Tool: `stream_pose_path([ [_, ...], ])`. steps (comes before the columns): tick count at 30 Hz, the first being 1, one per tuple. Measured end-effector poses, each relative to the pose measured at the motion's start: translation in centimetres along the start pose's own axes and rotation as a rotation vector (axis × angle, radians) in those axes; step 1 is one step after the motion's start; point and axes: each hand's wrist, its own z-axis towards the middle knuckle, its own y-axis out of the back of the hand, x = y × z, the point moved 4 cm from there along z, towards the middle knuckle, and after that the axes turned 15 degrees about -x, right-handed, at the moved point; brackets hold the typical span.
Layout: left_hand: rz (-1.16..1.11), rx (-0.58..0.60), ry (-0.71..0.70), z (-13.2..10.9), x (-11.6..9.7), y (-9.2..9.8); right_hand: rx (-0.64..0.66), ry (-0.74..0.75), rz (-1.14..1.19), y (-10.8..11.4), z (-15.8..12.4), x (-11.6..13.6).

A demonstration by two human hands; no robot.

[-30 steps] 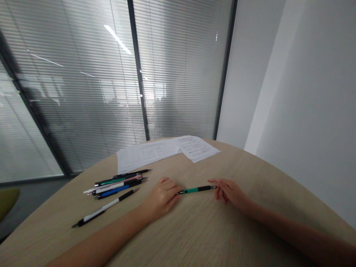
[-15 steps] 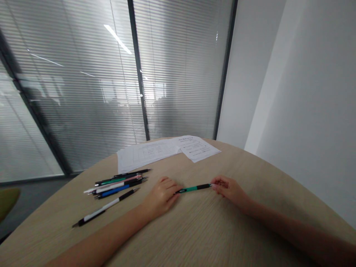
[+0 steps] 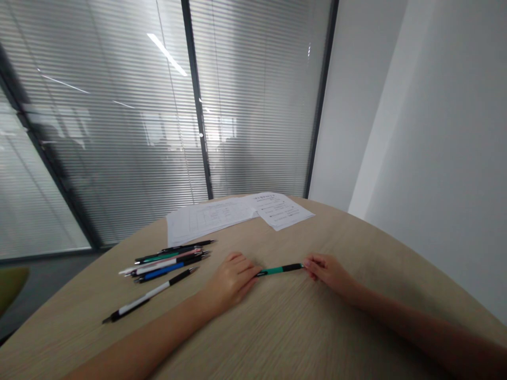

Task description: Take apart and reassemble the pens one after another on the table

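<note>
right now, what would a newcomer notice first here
They would probably look first at the slim green-and-black pen held between the left hand and the right hand in the lower middle of the view. Next might come the multicoloured pen cluster at left, with one white-and-black pen lying apart, nearer the viewer. Printed white paper sheets lie near the far edge of the curved, light-wood table.

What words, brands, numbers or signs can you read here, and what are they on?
None can be read with certainty.
Right-hand paper: a heading and lines of print, too blurred to read.
Left-hand paper: faint print and ruled boxes, too small to read.
Green-and-black pen: no legible lettering.
White-and-black pen and grouped pens: no legible lettering either.
</note>
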Motion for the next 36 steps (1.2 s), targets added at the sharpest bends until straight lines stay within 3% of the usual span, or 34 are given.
stream_pose_path([
  [16, -0.038, -0.016, 0.035, 0.2, 0.0, 0.1, -0.036, 0.100, -0.114, 0.2, -0.3, 0.8],
  [28, -0.221, 0.079, 0.174, 0.2, 1.0, -0.4, -0.006, -0.070, 0.131, -0.1, -0.4, 0.3],
  [36, -0.200, 0.085, 0.153, 0.0, 1.0, -0.4, 0.037, 0.021, 0.017, 0.0, -0.5, 0.8],
])
